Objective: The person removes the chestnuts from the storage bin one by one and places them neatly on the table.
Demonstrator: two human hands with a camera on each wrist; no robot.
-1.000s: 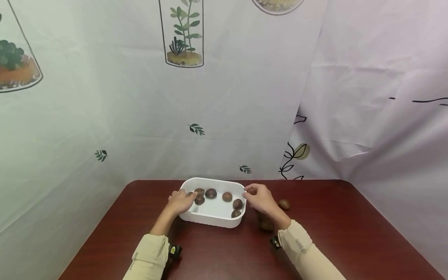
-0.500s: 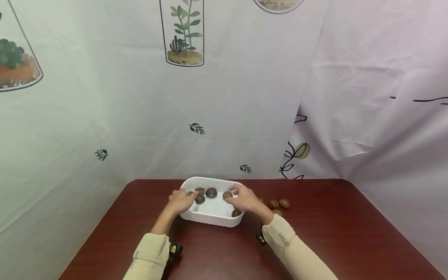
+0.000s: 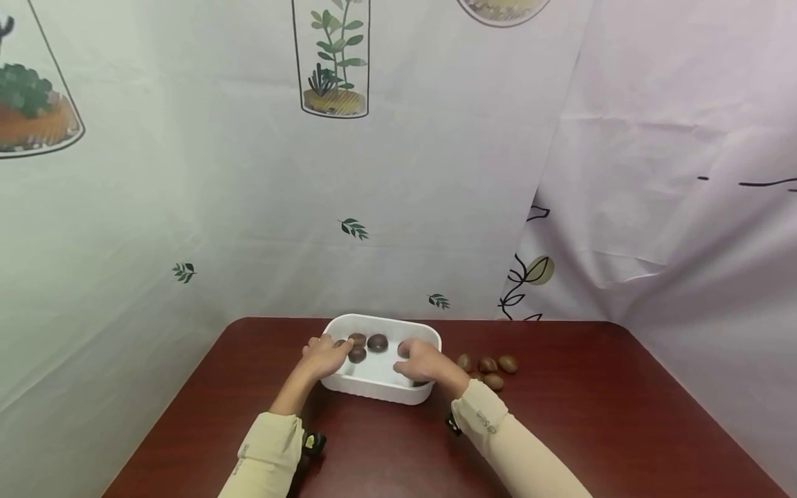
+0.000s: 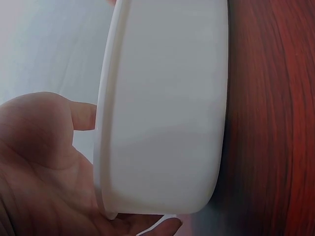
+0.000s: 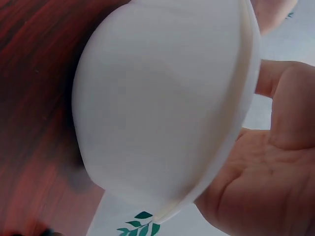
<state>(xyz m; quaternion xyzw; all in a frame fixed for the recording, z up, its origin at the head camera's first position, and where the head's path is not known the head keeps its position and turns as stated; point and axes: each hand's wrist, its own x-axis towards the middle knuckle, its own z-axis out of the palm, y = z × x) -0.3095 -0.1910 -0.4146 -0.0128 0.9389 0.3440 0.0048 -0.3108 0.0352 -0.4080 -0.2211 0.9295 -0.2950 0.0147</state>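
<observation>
Left hand (image 3: 326,357) grips tray (image 3: 376,392) at 9 o'clock; right hand (image 3: 428,362), at 3 o'clock, grasp indeterminable, may scatter nuts (image 3: 377,343) by brushing them.

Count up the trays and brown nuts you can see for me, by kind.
White tray: 1
Brown nuts: 11 (6 in the tray, 5 on the table; the right hand may hide more)
Total in view: 12
</observation>
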